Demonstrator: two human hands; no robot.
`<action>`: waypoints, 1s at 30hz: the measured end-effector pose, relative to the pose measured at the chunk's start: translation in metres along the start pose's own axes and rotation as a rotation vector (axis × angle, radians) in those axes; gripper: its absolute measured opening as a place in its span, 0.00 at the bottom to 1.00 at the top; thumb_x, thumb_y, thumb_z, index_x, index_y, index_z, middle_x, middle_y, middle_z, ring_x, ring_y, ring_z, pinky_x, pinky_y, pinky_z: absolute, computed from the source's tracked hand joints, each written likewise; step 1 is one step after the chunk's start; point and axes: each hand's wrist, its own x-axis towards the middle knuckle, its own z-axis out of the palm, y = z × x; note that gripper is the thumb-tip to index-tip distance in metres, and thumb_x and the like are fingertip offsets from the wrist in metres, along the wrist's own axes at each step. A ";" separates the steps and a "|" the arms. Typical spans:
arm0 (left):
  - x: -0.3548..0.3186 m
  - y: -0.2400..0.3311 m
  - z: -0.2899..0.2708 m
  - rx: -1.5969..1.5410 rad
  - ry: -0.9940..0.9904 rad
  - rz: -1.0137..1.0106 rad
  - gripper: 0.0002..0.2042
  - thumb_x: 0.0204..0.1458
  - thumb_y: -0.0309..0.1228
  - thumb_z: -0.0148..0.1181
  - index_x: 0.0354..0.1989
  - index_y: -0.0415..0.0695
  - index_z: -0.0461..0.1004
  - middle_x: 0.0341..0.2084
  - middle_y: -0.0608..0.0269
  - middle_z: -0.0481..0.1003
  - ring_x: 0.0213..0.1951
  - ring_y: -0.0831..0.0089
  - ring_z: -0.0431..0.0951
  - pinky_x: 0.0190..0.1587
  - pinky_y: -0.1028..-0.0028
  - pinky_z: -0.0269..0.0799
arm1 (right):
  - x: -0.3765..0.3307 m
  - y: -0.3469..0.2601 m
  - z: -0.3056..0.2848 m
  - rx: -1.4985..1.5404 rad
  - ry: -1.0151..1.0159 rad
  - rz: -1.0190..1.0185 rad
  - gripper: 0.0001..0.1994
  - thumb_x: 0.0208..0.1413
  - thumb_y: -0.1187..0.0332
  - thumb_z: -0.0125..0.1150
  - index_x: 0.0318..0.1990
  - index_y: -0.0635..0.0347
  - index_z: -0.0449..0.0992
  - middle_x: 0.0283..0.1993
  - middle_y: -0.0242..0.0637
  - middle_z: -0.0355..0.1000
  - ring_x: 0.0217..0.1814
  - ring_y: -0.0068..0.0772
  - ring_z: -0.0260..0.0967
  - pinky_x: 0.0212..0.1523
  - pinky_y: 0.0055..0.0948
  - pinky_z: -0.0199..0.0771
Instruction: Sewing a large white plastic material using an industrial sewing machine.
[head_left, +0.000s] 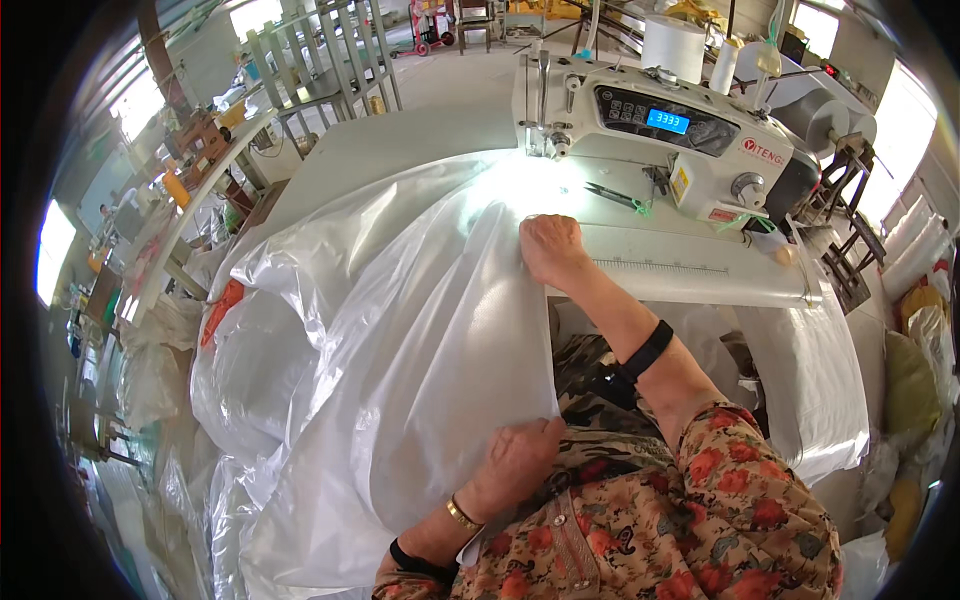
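A large sheet of clear white plastic film (400, 320) lies over the sewing table and spills down to my left. My right hand (548, 248) presses down on the film's edge on the table, a short way in front of the needle of the white sewing machine (660, 130). My left hand (518, 462) grips the same edge of the film close to my body, fingers curled on it. The edge runs taut between the two hands. A gold bracelet and black wristbands show on my arms.
The white table (400, 140) carries small snips (615, 195) beside the machine. Thread cones (675, 45) stand behind it. A metal rack (320, 60) is at the back left, an orange item (222, 308) lies in the film pile, and bags (910, 380) sit at right.
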 end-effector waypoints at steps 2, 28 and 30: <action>0.009 -0.006 -0.002 0.044 0.015 -0.033 0.03 0.46 0.22 0.52 0.26 0.41 0.64 0.17 0.56 0.69 0.20 0.52 0.73 0.23 0.59 0.66 | 0.012 0.004 0.005 0.003 0.065 -0.024 0.04 0.40 0.76 0.60 0.26 0.61 0.78 0.31 0.43 0.77 0.37 0.41 0.77 0.33 0.34 0.75; 0.046 -0.009 0.012 -0.176 0.309 -0.159 0.04 0.48 0.24 0.54 0.25 0.41 0.66 0.17 0.53 0.70 0.21 0.51 0.72 0.24 0.61 0.65 | 0.038 0.016 0.027 0.216 0.166 0.295 0.11 0.45 0.73 0.55 0.38 0.61 0.77 0.37 0.45 0.77 0.44 0.44 0.76 0.41 0.38 0.75; 0.045 -0.011 0.021 -0.121 0.313 -0.151 0.04 0.47 0.25 0.54 0.26 0.41 0.66 0.18 0.52 0.70 0.22 0.51 0.72 0.24 0.60 0.66 | 0.013 0.012 0.022 0.176 0.108 0.247 0.12 0.46 0.73 0.54 0.39 0.61 0.77 0.36 0.46 0.77 0.43 0.46 0.76 0.41 0.40 0.75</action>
